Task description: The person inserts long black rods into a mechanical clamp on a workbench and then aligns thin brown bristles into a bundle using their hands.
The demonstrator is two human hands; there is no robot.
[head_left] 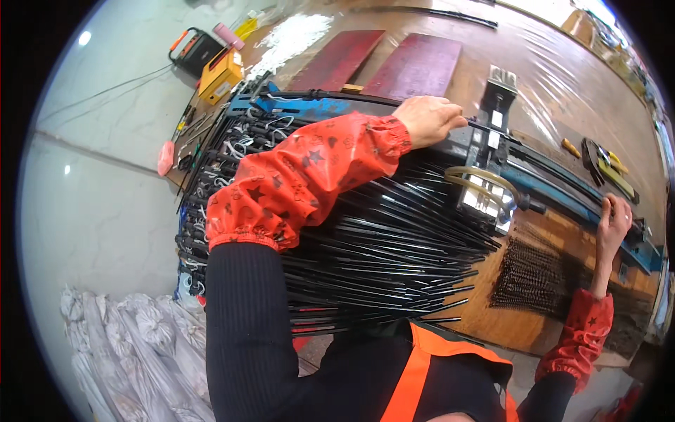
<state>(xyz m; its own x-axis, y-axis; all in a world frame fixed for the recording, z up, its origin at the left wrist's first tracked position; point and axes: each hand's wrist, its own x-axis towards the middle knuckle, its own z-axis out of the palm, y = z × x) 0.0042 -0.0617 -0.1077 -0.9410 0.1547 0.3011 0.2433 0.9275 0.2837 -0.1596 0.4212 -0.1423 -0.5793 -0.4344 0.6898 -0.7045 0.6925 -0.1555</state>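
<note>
My left hand (430,121), in a red patterned oversleeve, is closed round a slim black rod (478,125) beside an upright metal clamp block (496,126). A curved yellowish hose (467,171) loops at the block's near side. Out to the right, my right hand (614,219) has its fingers curled closed at the end of a long blue rail (555,190); what they grip is too small to make out. Below the left forearm lies a wide pile of black rods (394,239), with darker handle-like ends and white cords at the left.
A bundle of thin dark rods (531,274) rests on the wooden bench (485,299) at the right. Pliers (598,162) lie behind the rail. Two dark red boards (415,67) are at the back, a yellow box (220,74) at back left. White sacks (133,344) stand on the floor.
</note>
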